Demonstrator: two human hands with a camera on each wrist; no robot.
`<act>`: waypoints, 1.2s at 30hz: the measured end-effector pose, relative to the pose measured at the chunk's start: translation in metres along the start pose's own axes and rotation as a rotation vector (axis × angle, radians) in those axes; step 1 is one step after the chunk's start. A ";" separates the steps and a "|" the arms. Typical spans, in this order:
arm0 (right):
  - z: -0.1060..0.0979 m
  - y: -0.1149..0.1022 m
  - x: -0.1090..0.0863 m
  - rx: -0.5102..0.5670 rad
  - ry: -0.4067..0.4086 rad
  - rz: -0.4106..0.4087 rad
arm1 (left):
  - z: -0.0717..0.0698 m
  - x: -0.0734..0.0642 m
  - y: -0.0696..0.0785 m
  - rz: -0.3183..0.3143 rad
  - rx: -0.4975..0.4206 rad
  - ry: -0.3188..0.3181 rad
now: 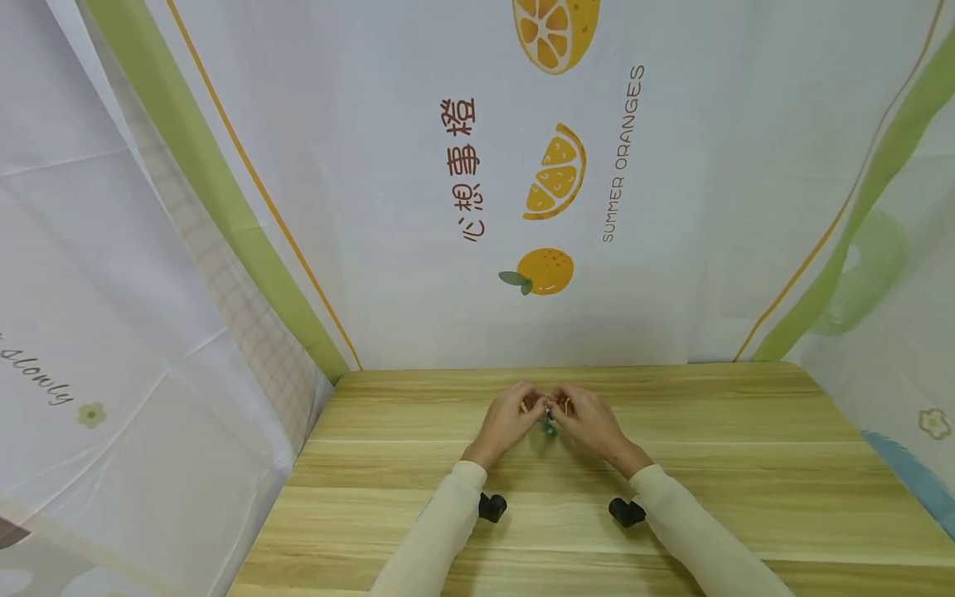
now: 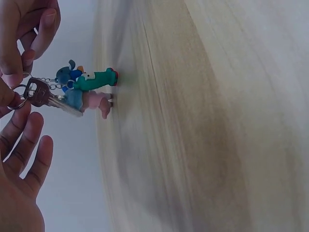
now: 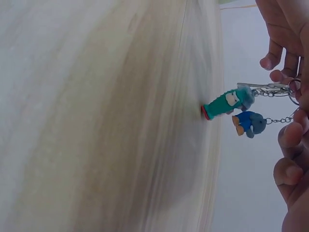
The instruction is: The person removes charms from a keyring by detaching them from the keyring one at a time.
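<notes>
Above the table my left hand [image 1: 511, 421] and right hand [image 1: 588, 421] meet, fingertips close together. The left hand pinches a metal key ring [image 2: 18, 100] carrying a dark-headed key [image 2: 39, 93]. Between thumb and finger, the right hand pinches the end of a thin chain [image 3: 280, 120] with a small blue-clothed elephant charm [image 3: 253, 123]. A green figure charm [image 2: 99, 79] with a red base and a pink-and-blue charm [image 2: 91, 100] hang beside the key. Fingertips partly cover the ring, so whether the elephant's chain is joined to it I cannot tell.
Below the hands lies a wood-grain table [image 1: 388, 481]. Black camera mounts [image 1: 491, 507] stick out at both wrists. A white curtain [image 1: 403, 315] with orange prints hangs behind the far edge, and further cloth [image 1: 179, 439] hangs at the sides.
</notes>
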State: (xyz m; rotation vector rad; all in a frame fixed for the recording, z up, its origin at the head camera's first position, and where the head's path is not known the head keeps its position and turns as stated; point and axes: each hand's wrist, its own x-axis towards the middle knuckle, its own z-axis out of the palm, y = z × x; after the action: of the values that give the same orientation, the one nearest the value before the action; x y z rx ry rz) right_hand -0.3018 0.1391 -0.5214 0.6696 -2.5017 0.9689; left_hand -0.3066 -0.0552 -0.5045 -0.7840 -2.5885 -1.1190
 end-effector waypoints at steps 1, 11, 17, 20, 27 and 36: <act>0.000 0.000 0.000 0.005 -0.001 -0.001 | 0.000 0.000 0.000 0.000 0.002 0.003; -0.001 0.001 -0.001 0.050 -0.016 -0.016 | -0.001 0.000 -0.002 -0.016 0.009 0.033; -0.002 0.001 -0.002 0.058 -0.030 0.005 | 0.000 -0.001 -0.004 -0.039 -0.006 0.028; -0.002 0.001 -0.001 0.049 -0.032 0.021 | 0.000 -0.001 -0.003 -0.049 -0.011 0.025; -0.002 -0.001 0.002 0.036 -0.048 0.068 | 0.000 -0.001 -0.002 -0.033 -0.017 0.011; -0.001 -0.002 0.002 0.051 -0.049 0.079 | -0.001 -0.001 0.000 -0.012 -0.042 -0.006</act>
State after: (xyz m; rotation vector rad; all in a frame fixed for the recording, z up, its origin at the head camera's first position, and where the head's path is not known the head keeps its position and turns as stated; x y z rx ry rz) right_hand -0.3024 0.1378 -0.5182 0.6214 -2.5707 1.0593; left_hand -0.3058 -0.0562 -0.5047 -0.7825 -2.5858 -1.1797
